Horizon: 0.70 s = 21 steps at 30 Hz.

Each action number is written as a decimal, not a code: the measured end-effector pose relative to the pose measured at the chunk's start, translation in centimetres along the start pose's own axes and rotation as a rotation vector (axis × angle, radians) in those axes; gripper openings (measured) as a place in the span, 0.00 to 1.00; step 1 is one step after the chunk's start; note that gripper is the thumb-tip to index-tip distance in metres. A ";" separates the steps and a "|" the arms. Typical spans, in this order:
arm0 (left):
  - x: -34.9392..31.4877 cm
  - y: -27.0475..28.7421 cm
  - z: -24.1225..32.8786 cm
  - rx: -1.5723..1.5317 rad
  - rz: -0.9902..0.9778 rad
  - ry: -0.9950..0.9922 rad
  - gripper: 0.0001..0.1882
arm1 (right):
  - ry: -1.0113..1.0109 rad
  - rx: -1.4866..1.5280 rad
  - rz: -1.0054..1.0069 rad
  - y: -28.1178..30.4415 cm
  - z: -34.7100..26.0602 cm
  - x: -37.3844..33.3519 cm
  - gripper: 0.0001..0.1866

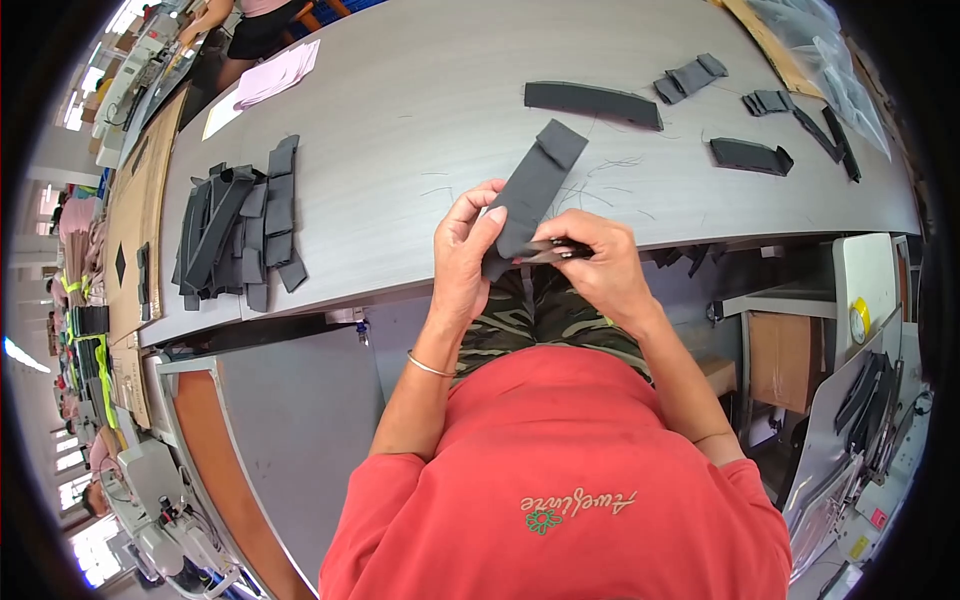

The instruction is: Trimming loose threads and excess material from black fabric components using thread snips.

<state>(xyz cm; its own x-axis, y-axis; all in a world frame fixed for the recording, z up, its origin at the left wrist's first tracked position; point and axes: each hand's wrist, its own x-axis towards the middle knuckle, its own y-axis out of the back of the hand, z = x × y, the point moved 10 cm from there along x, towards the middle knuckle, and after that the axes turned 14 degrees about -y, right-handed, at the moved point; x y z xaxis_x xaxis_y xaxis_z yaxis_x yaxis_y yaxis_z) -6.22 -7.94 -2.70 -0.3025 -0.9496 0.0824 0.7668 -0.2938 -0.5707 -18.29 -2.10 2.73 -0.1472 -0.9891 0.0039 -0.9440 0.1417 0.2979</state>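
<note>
Far left of the left grip, on the grey table (390, 130): a heap (243, 235) of dark grey cloth strips, overlapping, some with folded ends. Beyond the heap, farther from the person than either grip: pink sheets (278, 75), paper or cloth, cannot tell. Next, the left grip (465, 240): grasping a dark grey strip (535, 185), thumb on its upper face, other fingers mostly hidden. Strip is held tilted at the table's near edge, folded end pointing away and to the right, lower end between the two grips. Just right of the left thumb, a small cutting tool (555, 250), dark with pale metal blades, points left at the strip's lower part; contact of blades with cloth cannot be told. Right grip (607, 258): closed around the tool's handle. Step in hand, as judged: trimming at the strip's lower edge, possibly stray thread. Next move seems to call for the left grip to steady that edge and the right to close the blades clear of the left thumb. Beyond the right grip: loose threads (610, 163) scattered. Farther right, well apart from the right grip: a curved strip (593, 104), a folded piece (690, 78), a strip with an upturned end (748, 156), a smaller folded piece (768, 102) and narrow strips (843, 145).
</note>
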 end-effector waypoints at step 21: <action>0.0 -0.8 0.6 0.008 -0.045 -0.051 0.09 | 0.264 -0.511 0.364 2.9 -2.5 -0.7 0.08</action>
<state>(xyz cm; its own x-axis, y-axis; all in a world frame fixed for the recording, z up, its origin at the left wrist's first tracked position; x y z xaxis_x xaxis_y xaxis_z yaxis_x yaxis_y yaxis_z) -6.48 -7.76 -1.81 -0.3077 -0.9397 0.1495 0.7575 -0.3370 -0.5591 -20.19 -1.08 6.00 -0.2909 -0.8679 0.4027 -0.5803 0.4947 0.6469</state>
